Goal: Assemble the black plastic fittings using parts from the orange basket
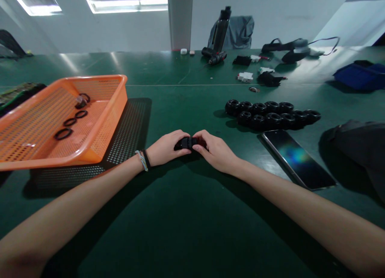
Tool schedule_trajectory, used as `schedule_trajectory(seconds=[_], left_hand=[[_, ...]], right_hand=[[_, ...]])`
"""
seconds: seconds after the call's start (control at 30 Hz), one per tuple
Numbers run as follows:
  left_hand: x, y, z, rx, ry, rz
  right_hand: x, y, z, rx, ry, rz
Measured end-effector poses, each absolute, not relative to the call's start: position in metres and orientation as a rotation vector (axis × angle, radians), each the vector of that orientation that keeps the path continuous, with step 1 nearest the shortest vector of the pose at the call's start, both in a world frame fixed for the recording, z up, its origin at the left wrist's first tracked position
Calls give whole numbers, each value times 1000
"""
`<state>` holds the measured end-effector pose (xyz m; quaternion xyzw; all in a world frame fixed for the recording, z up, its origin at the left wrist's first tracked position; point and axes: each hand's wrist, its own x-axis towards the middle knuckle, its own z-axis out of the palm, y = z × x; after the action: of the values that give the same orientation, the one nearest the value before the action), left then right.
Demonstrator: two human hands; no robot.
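Note:
A small black cylindrical part [187, 143] lies between my two hands, low over the green table [180, 214]. My left hand [169, 147] is closed round its left end, thumb in front and fingers behind. The right end is gripped by my right hand [214, 150], fingers bent over it. My fingers hide both ends of the part. Beyond my right hand, several glossy black ring-shaped parts [273, 118] stand in two rows. To the left, an orange basket [99, 150] holds several black rings [70, 122] and a small dark piece [80, 102].
A phone [297, 158] lies right of my right hand, beside a dark cloth item [363, 146]. Farther back are a power drill [217, 57], white and black pieces [245, 76], and a blue container [361, 75]. A green bundle [18, 95] sits behind the basket's left side.

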<state>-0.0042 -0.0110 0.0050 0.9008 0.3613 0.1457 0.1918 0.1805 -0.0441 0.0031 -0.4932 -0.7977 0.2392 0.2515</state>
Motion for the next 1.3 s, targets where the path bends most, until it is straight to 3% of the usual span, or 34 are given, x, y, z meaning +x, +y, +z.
schedule_trajectory(seconds=[1.3], left_hand=[[-5,-9,2,2525,1008,457]], right_hand=[[182,-44,0,-1318,-2198,599]])
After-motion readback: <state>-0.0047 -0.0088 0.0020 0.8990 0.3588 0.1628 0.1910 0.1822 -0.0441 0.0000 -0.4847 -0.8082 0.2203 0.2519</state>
